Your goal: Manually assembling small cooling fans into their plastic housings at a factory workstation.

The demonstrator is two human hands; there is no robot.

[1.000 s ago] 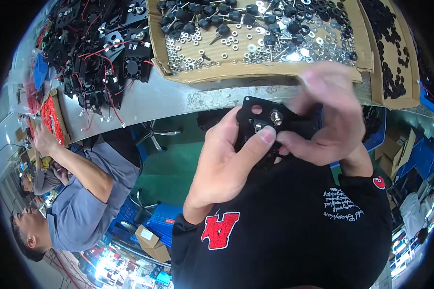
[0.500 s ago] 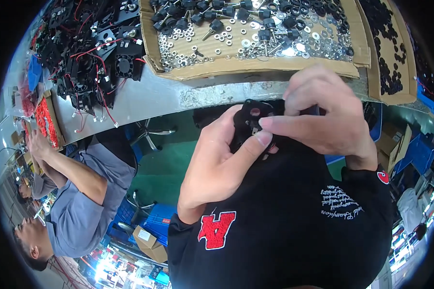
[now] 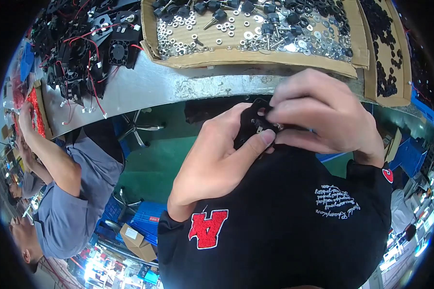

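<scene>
My left hand [image 3: 217, 159] grips a small black square fan frame [image 3: 253, 126] from below, thumb pressed on its near edge. My right hand [image 3: 320, 113] curls over the top of the same frame, fingertips pinched at a small metal part on its face. Most of the frame is hidden under my fingers. Both hands are held close to my chest, just below the grey table edge [image 3: 178, 86].
A cardboard tray [image 3: 255, 57] with several washers, screws and black knobs lies on the table ahead. Another tray [image 3: 386, 62] of black rings is at the right. Black fans with red wires [image 3: 87, 53] are heaped at the left. A person in a grey shirt [image 3: 67, 192] works at the left.
My right hand has closed lower over the frame, covering more of it. The view has shifted slightly, so the trays sit higher in the picture.
</scene>
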